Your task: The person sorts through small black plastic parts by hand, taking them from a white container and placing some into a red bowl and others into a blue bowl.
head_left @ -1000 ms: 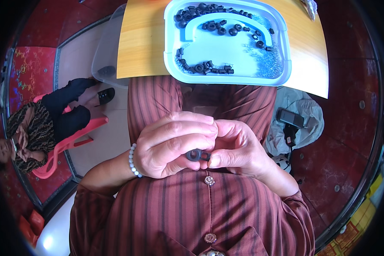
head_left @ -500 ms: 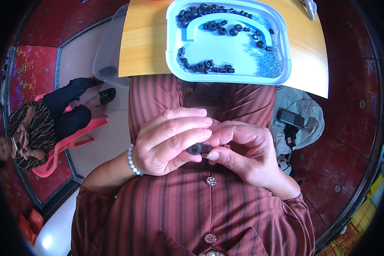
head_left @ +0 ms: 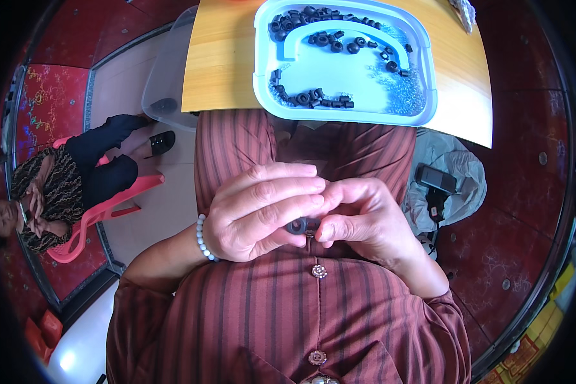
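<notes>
Over my lap, my left hand pinches a small black ring-shaped part between thumb and fingers, its other fingers stretched across the top. Close against it, my right hand has its thumb and index finger closed on the right side of a second small black part, touching the first. The fingers cover much of both parts, so how they are joined cannot be made out. Beyond my knees, a white-blue tray holds many similar black parts and small clear, glinting pieces.
The tray stands on a wooden table, with a curved divider inside. A clear plastic bin is left of the table. At right lies a plastic bag with a black device. Another person sits at left on a red chair.
My right thumb and index finger have shifted slightly and now cover more of the right-hand black part. The whole view has moved a little; the left hand keeps its pinch.
</notes>
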Available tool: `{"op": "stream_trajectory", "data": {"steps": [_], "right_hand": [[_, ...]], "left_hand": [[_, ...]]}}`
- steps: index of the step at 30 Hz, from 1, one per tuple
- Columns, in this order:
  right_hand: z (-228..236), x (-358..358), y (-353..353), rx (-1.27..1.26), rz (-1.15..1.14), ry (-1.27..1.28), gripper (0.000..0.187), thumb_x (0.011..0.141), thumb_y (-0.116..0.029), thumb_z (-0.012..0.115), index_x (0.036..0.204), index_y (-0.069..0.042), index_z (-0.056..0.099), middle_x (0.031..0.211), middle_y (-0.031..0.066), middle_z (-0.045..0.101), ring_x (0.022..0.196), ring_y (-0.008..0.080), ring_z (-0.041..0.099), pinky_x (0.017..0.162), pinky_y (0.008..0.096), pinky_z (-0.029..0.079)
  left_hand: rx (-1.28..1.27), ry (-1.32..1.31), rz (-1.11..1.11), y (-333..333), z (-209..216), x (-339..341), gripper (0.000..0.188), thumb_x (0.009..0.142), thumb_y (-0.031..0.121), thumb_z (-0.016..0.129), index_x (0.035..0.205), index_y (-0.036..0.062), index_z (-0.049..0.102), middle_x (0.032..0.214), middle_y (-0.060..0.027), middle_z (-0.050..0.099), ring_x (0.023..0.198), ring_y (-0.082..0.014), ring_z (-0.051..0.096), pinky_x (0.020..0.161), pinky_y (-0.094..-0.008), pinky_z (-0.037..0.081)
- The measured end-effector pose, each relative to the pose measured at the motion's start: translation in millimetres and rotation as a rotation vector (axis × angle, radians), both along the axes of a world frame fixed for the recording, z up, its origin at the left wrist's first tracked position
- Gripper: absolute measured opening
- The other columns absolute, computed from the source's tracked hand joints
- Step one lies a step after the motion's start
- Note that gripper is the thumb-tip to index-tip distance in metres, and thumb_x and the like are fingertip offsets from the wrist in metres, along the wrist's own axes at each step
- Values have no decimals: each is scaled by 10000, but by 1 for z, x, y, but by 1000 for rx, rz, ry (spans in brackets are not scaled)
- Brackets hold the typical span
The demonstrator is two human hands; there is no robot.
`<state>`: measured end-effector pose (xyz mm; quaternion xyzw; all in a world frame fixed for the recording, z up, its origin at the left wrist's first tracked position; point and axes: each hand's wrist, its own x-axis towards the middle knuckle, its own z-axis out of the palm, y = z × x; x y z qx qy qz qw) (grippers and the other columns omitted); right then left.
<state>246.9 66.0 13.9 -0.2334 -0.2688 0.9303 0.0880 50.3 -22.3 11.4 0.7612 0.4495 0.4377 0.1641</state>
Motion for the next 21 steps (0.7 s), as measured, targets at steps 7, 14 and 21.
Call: {"op": "stream_trajectory", "data": {"steps": [7, 14, 21], "right_hand": [[-27, -8, 0, -324, 99, 187, 267, 717, 52, 761, 971, 31, 679, 909, 102, 689, 823, 164, 667, 756, 282, 554], [-34, -8, -8, -387, 144, 312, 223, 708, 51, 773, 913, 4, 699, 926, 82, 689, 884, 158, 653, 818, 286, 530], [-25, -3, -13, -427, 131, 308, 245, 799, 41, 704, 1039, 27, 654, 946, 77, 679, 881, 142, 652, 822, 277, 534]], "left_hand": [[-29, -104, -101, 1, -5, 4, 386, 912, 326, 585, 1027, -40, 630, 1030, -178, 656, 1000, -346, 643, 838, -421, 542], [-71, -153, -186, 1, 2, 7, 373, 896, 319, 606, 999, -37, 643, 1018, -176, 659, 990, -340, 645, 844, -417, 544], [-95, -54, -156, -2, 11, 3, 339, 838, 284, 670, 945, -38, 647, 979, -158, 659, 946, -322, 658, 793, -379, 560]]}}
